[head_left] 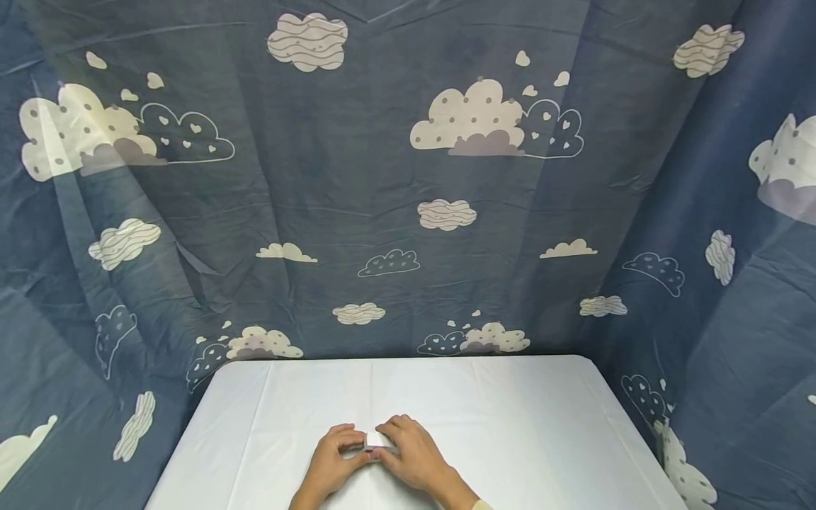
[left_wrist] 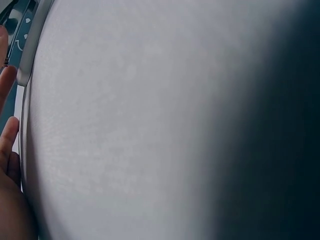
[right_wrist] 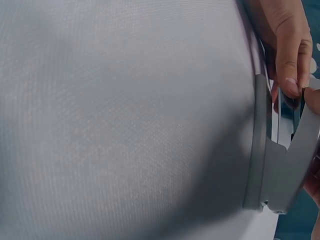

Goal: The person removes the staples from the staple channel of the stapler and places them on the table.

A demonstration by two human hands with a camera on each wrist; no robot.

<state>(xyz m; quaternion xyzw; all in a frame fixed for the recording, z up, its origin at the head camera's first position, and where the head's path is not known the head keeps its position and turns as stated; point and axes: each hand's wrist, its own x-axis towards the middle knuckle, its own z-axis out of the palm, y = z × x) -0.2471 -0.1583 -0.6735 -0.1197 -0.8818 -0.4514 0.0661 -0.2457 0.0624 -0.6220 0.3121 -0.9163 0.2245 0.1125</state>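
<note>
A small white box-like object (head_left: 379,440) with a grey side is held low over the white table, between both hands. My left hand (head_left: 333,459) grips its left end, thumb in front and fingers behind. My right hand (head_left: 413,452) pinches its right end, thumb at the front and index finger on top. Fingers partly cover the object, so its exact kind does not show. In the left wrist view, only some fingers (left_wrist: 9,137) appear at the left edge. In the right wrist view, fingers (right_wrist: 287,60) meet at a dark-edged piece (right_wrist: 296,117) near the right edge.
The white-covered table (head_left: 523,425) has rounded far corners. A dark blue curtain (head_left: 357,177) with cloud prints hangs behind it and along both sides. A grey curved band (right_wrist: 297,165) blocks part of the right wrist view; blurred pale surfaces fill most of both wrist views.
</note>
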